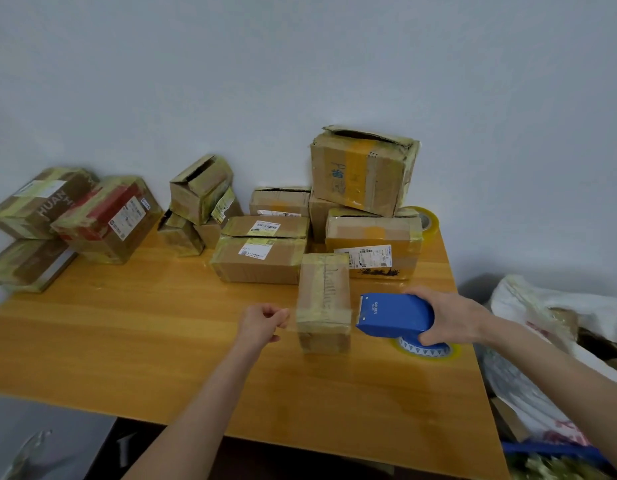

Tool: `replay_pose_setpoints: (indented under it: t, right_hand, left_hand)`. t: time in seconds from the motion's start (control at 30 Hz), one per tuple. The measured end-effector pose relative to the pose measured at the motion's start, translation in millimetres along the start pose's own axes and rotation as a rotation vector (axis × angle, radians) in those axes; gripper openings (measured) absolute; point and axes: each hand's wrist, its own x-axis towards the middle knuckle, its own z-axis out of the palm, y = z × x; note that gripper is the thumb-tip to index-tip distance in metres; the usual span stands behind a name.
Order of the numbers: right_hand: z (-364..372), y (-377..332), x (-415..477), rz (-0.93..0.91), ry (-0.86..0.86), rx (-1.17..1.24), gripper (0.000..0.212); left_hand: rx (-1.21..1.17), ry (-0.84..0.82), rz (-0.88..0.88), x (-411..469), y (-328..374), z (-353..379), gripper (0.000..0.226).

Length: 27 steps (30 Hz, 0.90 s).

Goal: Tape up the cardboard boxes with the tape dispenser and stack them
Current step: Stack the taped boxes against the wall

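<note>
While your left hand (pixel 263 323) pinches the free end of the tape strip (pixel 292 321) at 9 o'clock of the small box (pixel 323 303), your right hand (pixel 452 318) grips the blue tape dispenser (pixel 393 315) at its 3 o'clock. Box: upright, mid-tabletop (pixel 161 341); taped boxes (pixel 366 171) piled at 12 o'clock. Step: keep the strip taut and level, then press it onto both sides before cutting.
</note>
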Motion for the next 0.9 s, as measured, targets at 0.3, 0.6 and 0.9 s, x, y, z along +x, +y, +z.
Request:
replay_pose_setpoints:
  t: [0.3,0.6,0.9]
  right_hand:
    - [27.1,4.6,14.8,0.067,-0.094,0.008,0.08]
    - [31.7,-0.5,16.5,0.076,-0.085,-0.001,0.079]
    - [29.6,2.7,6.3,-0.014,-0.016,-0.061,0.079]
  left_hand:
    - [0.148,-0.092,-0.002,6.6,-12.1,14.8,0.025]
    - [0.567,0.235,0.567,-7.1,-23.2,12.8,0.032]
    - [1.09,-0.16,0.757,-33.0,-8.1,54.9,0.077]
